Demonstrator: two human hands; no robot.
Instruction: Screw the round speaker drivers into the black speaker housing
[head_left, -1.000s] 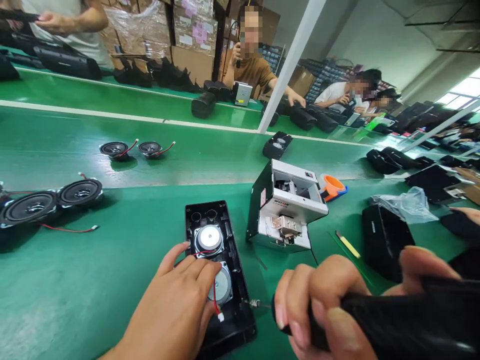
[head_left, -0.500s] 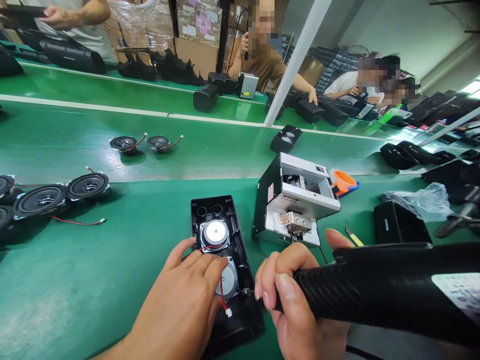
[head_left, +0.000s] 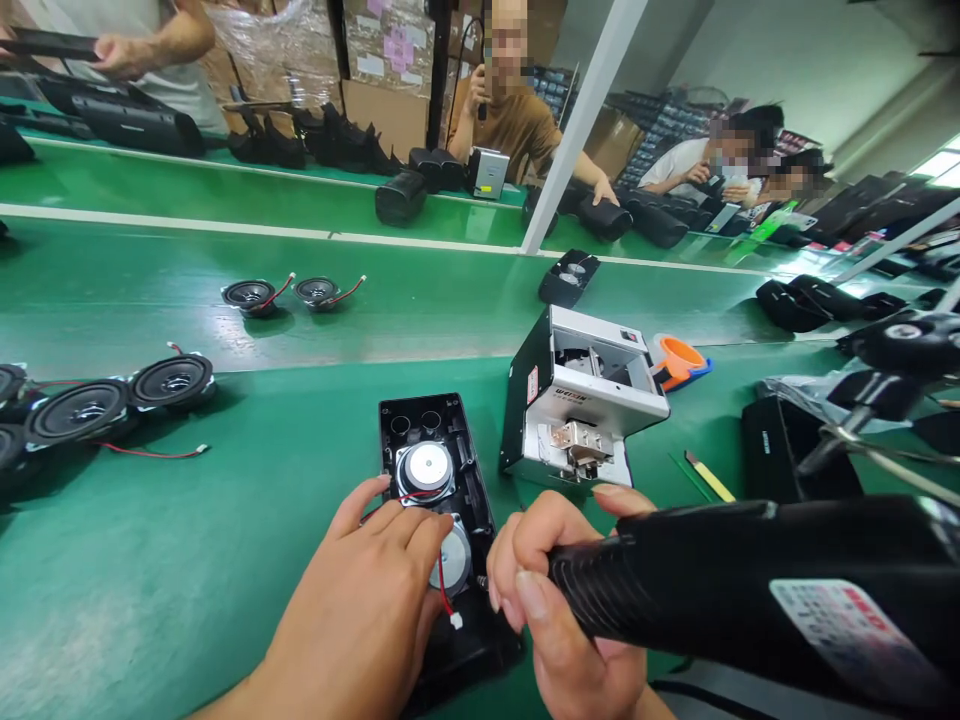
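- The right hand's grip [head_left: 577, 590] is closed around the ribbed front of a black power tool [head_left: 712, 590], thumb and fingers wrapped near its tip.
- The tool's tip points at the right side of a black housing [head_left: 480, 640], beside the lower driver; contact is too small to tell.
- The left hand [head_left: 367, 585] lies palm down over the housing's left side, fingers bent at the lower driver [head_left: 456, 560]; I cannot tell whether its grip clasps anything.
- A red wire [head_left: 442, 575] with a white connector [head_left: 456, 621] runs over the lower driver.
- The upper driver [head_left: 430, 465] sits just beyond.
- The housing lies open side up on the green counter [head_left: 247, 560].
- A white-and-black machine [head_left: 577, 400] stands to its right, a yellow cutter [head_left: 711, 477] farther right.
- Loose speakers [head_left: 79, 410] lie well to the left.
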